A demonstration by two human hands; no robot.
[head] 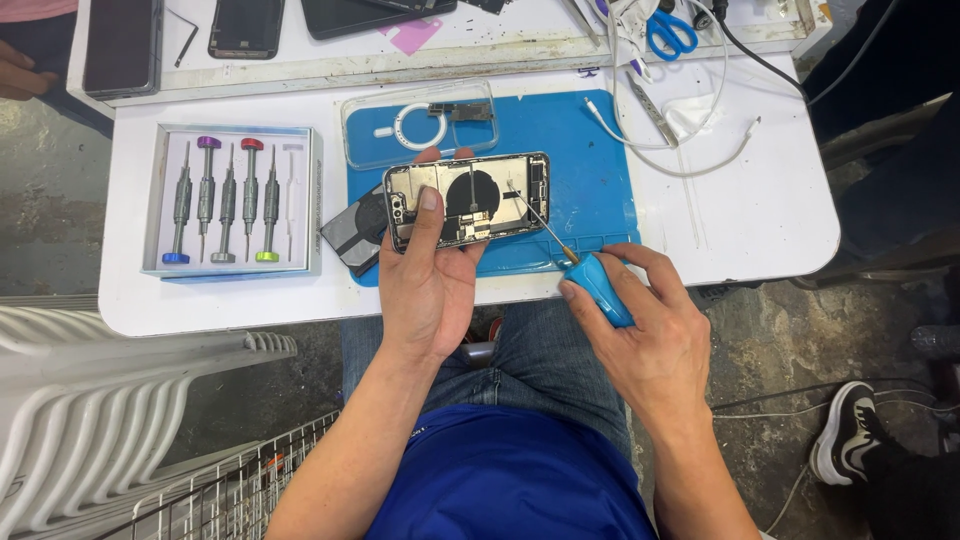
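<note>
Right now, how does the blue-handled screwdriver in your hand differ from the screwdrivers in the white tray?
The blue-handled screwdriver is gripped in the right hand, tip on the opened phone; the tray screwdrivers lie untouched, side by side. Its handle is fat and blue; theirs are slim grey metal with coloured caps. All have thin shafts.

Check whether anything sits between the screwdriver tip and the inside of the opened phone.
Nothing visible does. The left hand holds the opened phone over the blue mat; the right hand angles the blue-handled screwdriver so its tip reaches the exposed interior unobstructed.
</note>
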